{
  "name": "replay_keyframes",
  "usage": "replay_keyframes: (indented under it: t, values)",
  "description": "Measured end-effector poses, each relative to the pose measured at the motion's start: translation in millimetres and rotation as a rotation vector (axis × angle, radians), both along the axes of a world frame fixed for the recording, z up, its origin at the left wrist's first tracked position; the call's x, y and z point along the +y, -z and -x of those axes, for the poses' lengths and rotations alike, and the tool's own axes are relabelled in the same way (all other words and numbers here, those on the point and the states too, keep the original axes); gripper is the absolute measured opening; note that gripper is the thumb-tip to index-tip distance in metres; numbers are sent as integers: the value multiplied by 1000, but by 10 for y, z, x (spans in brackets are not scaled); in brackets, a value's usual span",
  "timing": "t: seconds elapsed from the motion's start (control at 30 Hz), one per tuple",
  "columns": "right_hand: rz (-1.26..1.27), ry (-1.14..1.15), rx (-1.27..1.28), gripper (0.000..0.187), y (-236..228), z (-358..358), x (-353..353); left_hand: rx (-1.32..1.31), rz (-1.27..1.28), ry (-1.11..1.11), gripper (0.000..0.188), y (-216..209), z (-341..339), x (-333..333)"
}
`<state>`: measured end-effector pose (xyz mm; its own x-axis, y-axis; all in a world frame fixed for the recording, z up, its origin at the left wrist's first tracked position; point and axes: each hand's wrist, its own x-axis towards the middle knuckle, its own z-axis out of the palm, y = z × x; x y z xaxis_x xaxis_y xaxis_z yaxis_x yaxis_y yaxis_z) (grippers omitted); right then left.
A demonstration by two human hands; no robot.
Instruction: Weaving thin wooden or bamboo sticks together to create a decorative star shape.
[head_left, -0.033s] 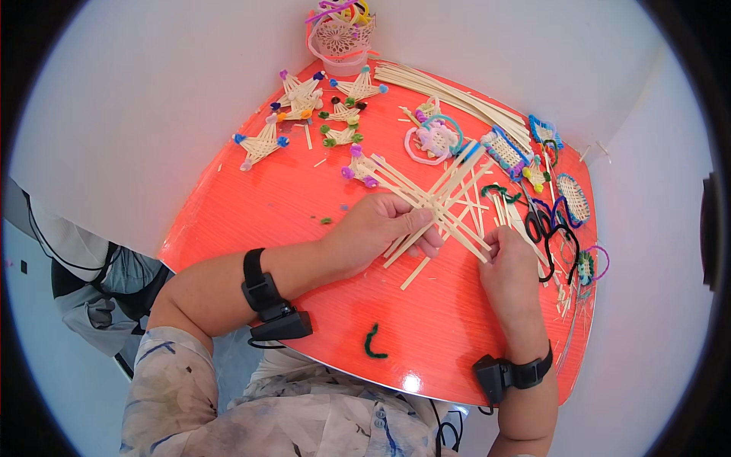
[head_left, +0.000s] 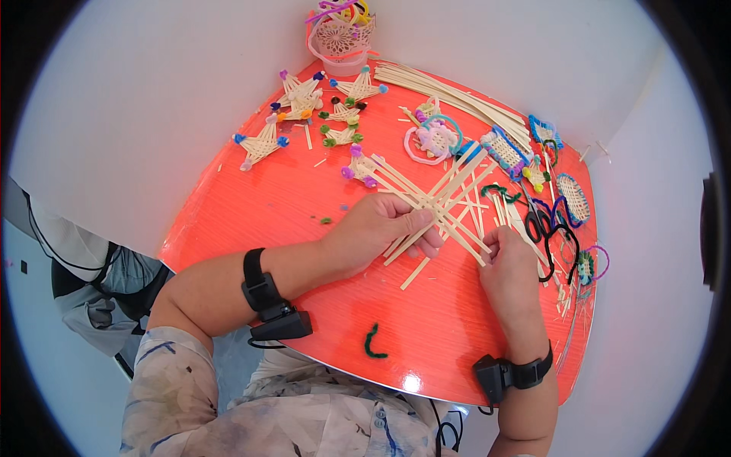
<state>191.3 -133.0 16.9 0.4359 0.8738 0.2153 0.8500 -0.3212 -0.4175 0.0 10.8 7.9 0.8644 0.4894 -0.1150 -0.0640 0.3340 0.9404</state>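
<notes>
My left hand (head_left: 388,228) pinches a loose lattice of crossed pale wooden strips (head_left: 449,183), like split bamboo, near its middle. The strips fan out in an X shape above the red table. At the lower right end of the lattice, my right hand (head_left: 512,263) is closed with thumb and finger at the strip tips. The fingertips partly hide what they pinch. Beneath the lattice lie more loose strips (head_left: 478,209). A short dark green pipe cleaner (head_left: 372,341) rests on the table nearer to me.
Star-shaped strip pieces with fuzzy coloured tips (head_left: 263,143) lie at the back left. Behind them stands a pink openwork basket (head_left: 342,46). Long strips (head_left: 449,95) line the back edge. At the right lie scissors (head_left: 536,221), pipe cleaners and a woven oval (head_left: 572,196).
The upper right strips of the lattice have shifted very slightly. Both hands stay in nearly the same place.
</notes>
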Motion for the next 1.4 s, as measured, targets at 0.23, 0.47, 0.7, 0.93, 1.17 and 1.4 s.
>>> replay_keyframes:
  t: [0.23, 0.47, 0.7, 0.93, 1.17, 1.4]
  values:
    - [40, 69, 235, 14, -153, 6, -55, -106, 14, 88, 34, 66, 22, 55]
    - [-8, 85, 317, 7, -268, -40, -61, -122, 40, 158, 33, -24, 38, 46]
    - [-306, -75, 690, 9, -200, -36, -20, -22, 28, 156, 30, -12, 50, 56]
    - [-224, -77, 772, 14, -209, -43, 2, -83, 80, 123, 25, 61, 54, 79]
    - [-220, -54, 814, 7, -141, -122, -7, -145, 146, 24, 19, 11, 61, 75]
    - [-222, 2, 873, 8, -200, -94, 6, -180, 181, -31, 27, 31, 76, 129]
